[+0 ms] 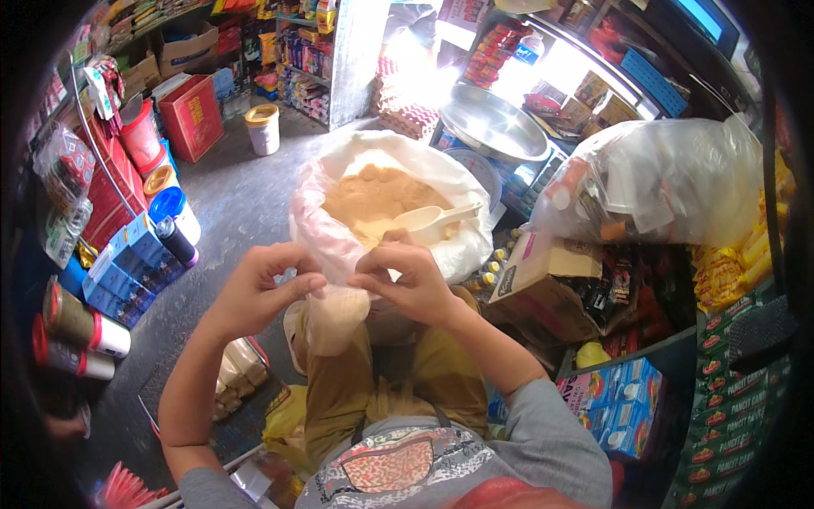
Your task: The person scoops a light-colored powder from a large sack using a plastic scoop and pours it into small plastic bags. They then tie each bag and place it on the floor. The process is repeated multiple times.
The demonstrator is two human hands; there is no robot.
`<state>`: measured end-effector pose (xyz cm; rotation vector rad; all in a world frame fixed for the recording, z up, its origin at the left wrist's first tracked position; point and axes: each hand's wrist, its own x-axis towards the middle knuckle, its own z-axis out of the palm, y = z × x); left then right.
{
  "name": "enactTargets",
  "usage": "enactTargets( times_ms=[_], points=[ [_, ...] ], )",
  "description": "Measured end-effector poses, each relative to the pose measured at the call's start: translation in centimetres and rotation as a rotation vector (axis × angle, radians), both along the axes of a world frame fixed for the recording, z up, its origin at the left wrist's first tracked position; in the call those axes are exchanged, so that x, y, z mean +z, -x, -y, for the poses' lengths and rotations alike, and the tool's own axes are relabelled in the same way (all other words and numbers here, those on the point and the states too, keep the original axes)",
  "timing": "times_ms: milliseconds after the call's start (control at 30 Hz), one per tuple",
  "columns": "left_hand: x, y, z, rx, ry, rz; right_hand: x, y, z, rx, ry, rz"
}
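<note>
Both my hands pinch the top of a small clear plastic bag (337, 322), which hangs between them with a light brown filling in its lower part. My left hand (275, 284) grips the left side of its mouth, thumb against forefinger. On the other side, my right hand (405, 273) has its fingers closed on the plastic too. Just beyond them stands a large white sack (307, 199), its rim rolled open. Light brown sugar (381, 191) fills the sack, though I cannot be sure of its kind. A cream plastic scoop (437, 219) lies on the sugar.
Filled bags (240, 373) lie in a crate at lower left. Behind the sack is a scale with a metal pan (494, 123). An open cardboard box (547, 284) and a big bag of bottles (644, 182) crowd the right. Tubs and a blue pail (174, 212) line the left.
</note>
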<state>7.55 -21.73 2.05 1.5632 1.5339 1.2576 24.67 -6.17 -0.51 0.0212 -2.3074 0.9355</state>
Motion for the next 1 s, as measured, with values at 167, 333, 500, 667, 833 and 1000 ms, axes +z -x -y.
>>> enactTargets(
  times_ms=[167,333,500,667,833,1000],
  points=[
    [-1.6,0.5,-0.6,0.106,-0.125,-0.098,0.1,0.2,1.4,0.089,0.11,-0.12],
    [-1.6,0.9,0.1,-0.223,-0.13,0.148,1.3,-0.5,-0.5,0.177,-0.086,0.204],
    [2.2,0.3,1.2,0.028,-0.198,-0.743,4.6,-0.9,0.7,-0.048,-0.636,0.245],
    [2.2,-2.5,2.0,0.125,0.034,-1.464,4.1,0.5,1.9,-0.057,-0.696,0.401],
    [1.0,0.1,1.2,-0.163,0.549,-0.688,2.2,2.5,0.4,0.26,-0.327,0.917],
    [-4.1,4.9,2.2,0.04,0.414,0.471,1.4,9.3,-1.7,0.195,-0.06,0.844]
  ],
)
